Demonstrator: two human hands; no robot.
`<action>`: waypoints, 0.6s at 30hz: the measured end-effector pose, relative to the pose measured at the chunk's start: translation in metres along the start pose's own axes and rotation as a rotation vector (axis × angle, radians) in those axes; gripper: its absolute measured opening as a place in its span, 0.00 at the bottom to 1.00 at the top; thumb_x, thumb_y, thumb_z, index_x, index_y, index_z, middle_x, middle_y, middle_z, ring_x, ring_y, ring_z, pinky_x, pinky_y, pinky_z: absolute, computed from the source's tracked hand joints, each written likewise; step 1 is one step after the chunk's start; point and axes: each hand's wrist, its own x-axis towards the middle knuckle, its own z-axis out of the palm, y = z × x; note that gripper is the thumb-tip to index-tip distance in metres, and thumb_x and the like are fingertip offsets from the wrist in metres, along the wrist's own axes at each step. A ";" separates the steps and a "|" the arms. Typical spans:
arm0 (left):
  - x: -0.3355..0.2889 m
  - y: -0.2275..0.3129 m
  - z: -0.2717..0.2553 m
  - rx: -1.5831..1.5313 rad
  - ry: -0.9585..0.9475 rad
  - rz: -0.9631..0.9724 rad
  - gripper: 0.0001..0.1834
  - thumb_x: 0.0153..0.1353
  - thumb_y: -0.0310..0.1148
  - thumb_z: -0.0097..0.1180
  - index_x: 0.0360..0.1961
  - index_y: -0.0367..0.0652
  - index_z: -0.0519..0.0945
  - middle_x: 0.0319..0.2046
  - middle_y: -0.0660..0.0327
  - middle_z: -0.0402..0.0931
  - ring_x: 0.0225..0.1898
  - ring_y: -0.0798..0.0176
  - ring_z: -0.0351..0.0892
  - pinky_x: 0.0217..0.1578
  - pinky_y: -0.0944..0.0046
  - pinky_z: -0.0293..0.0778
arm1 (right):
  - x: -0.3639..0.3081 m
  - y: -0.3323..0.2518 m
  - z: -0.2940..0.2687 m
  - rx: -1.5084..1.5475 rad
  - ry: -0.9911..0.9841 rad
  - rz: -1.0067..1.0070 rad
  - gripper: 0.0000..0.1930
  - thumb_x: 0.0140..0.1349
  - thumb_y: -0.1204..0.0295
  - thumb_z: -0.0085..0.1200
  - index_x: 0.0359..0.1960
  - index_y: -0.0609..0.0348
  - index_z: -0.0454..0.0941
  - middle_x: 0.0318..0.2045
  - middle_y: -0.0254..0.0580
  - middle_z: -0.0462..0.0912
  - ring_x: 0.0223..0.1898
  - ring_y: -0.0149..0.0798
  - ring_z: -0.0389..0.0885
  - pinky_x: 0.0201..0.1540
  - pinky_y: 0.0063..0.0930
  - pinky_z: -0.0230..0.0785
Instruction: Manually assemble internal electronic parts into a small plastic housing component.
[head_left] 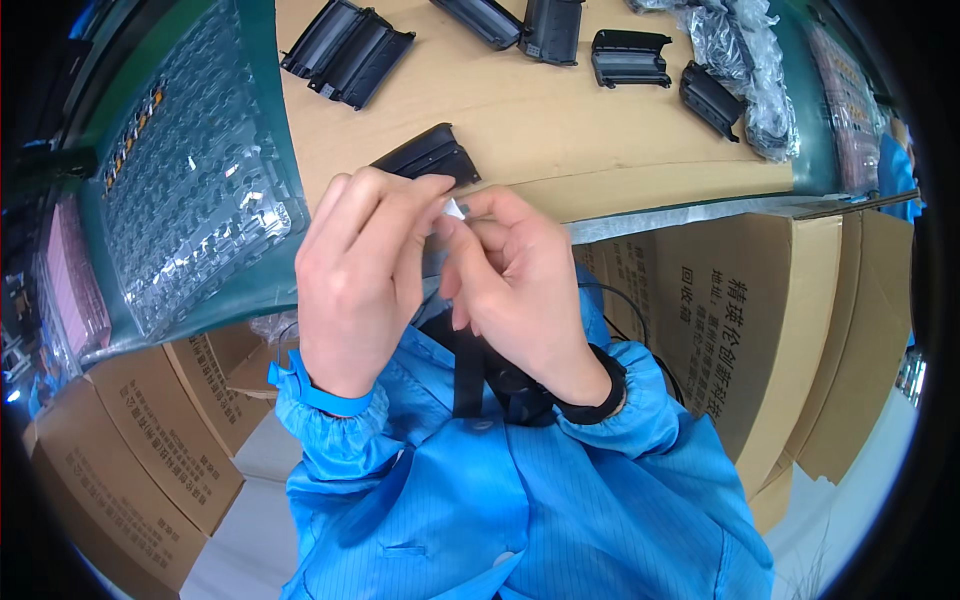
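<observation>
Both hands meet in front of my chest, just off the table's near edge. Between their fingertips sits a small white piece [453, 209], mostly covered, with a bit of grey beside it; its kind is too hidden to tell. My left hand [360, 260] is closed, thumb and forefinger pinched at the piece. My right hand [520, 285] is closed too, its thumb and forefinger on the same piece from the right. Right behind the fingers a black plastic housing [432, 155] lies on the cardboard-covered table [520, 130], partly hidden by my left hand.
Several more black housings [350, 50] lie along the table's far side. Crumpled clear plastic bags [745, 70] lie at the far right. On the left rests a clear blister tray [195, 190] with small orange parts. Cardboard boxes [740, 320] stand below the table on both sides.
</observation>
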 end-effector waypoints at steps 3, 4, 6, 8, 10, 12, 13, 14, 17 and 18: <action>0.000 -0.001 0.002 0.038 -0.026 0.036 0.09 0.51 0.17 0.63 0.34 0.36 0.83 0.27 0.57 0.76 0.31 0.56 0.76 0.32 0.60 0.72 | 0.002 0.010 -0.002 -0.193 0.040 -0.168 0.05 0.64 0.76 0.54 0.33 0.66 0.75 0.13 0.45 0.76 0.12 0.33 0.73 0.16 0.28 0.60; 0.000 -0.002 0.001 0.038 -0.026 0.036 0.09 0.51 0.17 0.63 0.34 0.36 0.83 0.27 0.57 0.76 0.31 0.56 0.76 0.32 0.60 0.72 | 0.003 0.010 -0.002 -0.193 0.040 -0.168 0.05 0.64 0.76 0.54 0.33 0.66 0.75 0.13 0.45 0.76 0.12 0.33 0.73 0.16 0.28 0.60; 0.000 -0.004 0.002 0.070 0.005 0.071 0.09 0.50 0.17 0.64 0.33 0.36 0.83 0.27 0.57 0.76 0.31 0.56 0.76 0.32 0.60 0.72 | 0.003 0.009 -0.001 -0.172 0.034 -0.132 0.05 0.62 0.78 0.55 0.30 0.67 0.74 0.13 0.48 0.75 0.12 0.36 0.73 0.17 0.30 0.59; -0.001 -0.005 0.002 0.107 0.024 0.094 0.08 0.49 0.16 0.64 0.33 0.36 0.83 0.27 0.57 0.77 0.31 0.56 0.76 0.31 0.61 0.72 | 0.003 0.008 0.000 -0.176 0.034 -0.128 0.06 0.63 0.77 0.55 0.30 0.67 0.74 0.13 0.47 0.76 0.12 0.34 0.72 0.17 0.29 0.58; -0.002 -0.006 0.000 0.142 0.043 0.116 0.08 0.49 0.15 0.63 0.32 0.35 0.83 0.27 0.57 0.77 0.30 0.56 0.76 0.31 0.61 0.72 | 0.003 0.005 0.001 -0.181 0.036 -0.124 0.06 0.64 0.77 0.55 0.30 0.67 0.74 0.13 0.47 0.76 0.12 0.32 0.71 0.16 0.29 0.58; -0.005 -0.009 -0.006 0.098 0.158 0.145 0.11 0.45 0.15 0.65 0.32 0.36 0.83 0.28 0.57 0.77 0.29 0.56 0.76 0.30 0.61 0.72 | 0.003 -0.002 0.002 -0.145 0.032 -0.024 0.08 0.65 0.76 0.54 0.29 0.67 0.74 0.13 0.43 0.76 0.12 0.28 0.70 0.16 0.27 0.57; -0.007 -0.009 -0.011 0.098 0.159 0.143 0.11 0.45 0.15 0.65 0.32 0.36 0.83 0.28 0.57 0.77 0.29 0.56 0.76 0.30 0.61 0.72 | 0.003 -0.002 0.001 -0.146 0.031 -0.022 0.08 0.65 0.76 0.54 0.29 0.67 0.74 0.13 0.43 0.76 0.12 0.28 0.70 0.16 0.27 0.57; -0.011 -0.007 -0.019 0.100 0.196 0.083 0.11 0.45 0.14 0.64 0.32 0.36 0.83 0.28 0.56 0.78 0.29 0.56 0.77 0.30 0.61 0.72 | 0.003 -0.002 0.000 -0.160 0.008 -0.007 0.07 0.67 0.75 0.53 0.32 0.67 0.74 0.14 0.40 0.77 0.12 0.25 0.70 0.15 0.22 0.58; -0.025 -0.010 -0.030 0.099 0.268 -0.039 0.12 0.45 0.14 0.65 0.33 0.36 0.84 0.29 0.55 0.79 0.29 0.56 0.77 0.32 0.62 0.73 | 0.003 -0.001 0.000 -0.194 -0.038 -0.010 0.08 0.70 0.73 0.52 0.35 0.67 0.74 0.15 0.36 0.77 0.12 0.22 0.69 0.14 0.18 0.58; -0.020 -0.009 -0.028 0.079 0.204 -0.012 0.12 0.45 0.14 0.65 0.34 0.36 0.84 0.29 0.55 0.79 0.29 0.55 0.77 0.32 0.61 0.73 | 0.003 0.000 0.000 -0.211 -0.050 -0.028 0.08 0.70 0.74 0.51 0.35 0.67 0.74 0.15 0.36 0.77 0.12 0.22 0.70 0.14 0.18 0.58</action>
